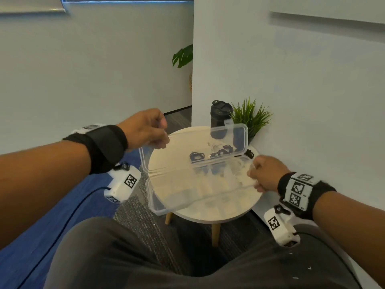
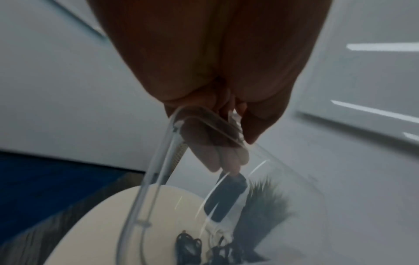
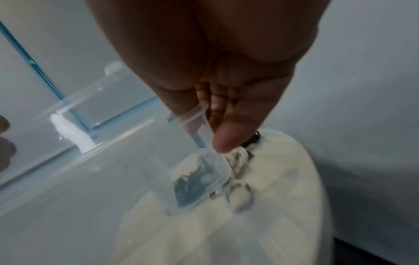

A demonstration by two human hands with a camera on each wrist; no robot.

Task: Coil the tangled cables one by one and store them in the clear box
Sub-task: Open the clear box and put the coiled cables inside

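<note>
I hold the clear box (image 1: 200, 190) in the air above a small round table (image 1: 235, 213), its hinged lid (image 1: 195, 147) swung up and open. My left hand (image 1: 149, 130) pinches the lid's left corner (image 2: 204, 129). My right hand (image 1: 262, 174) grips the base's right end (image 3: 204, 172). Black tangled cables (image 1: 196, 156) and a whitish one (image 1: 214, 146) lie on the tabletop behind the box, seen through the plastic. The left wrist view shows the black cables (image 2: 190, 249) low in the picture. The box looks empty.
A dark bottle (image 1: 218, 115) and a small green plant (image 1: 250, 116) stand at the table's back edge by the white wall. My lap (image 1: 166, 257) fills the foreground. Blue and grey carpet lies to the left.
</note>
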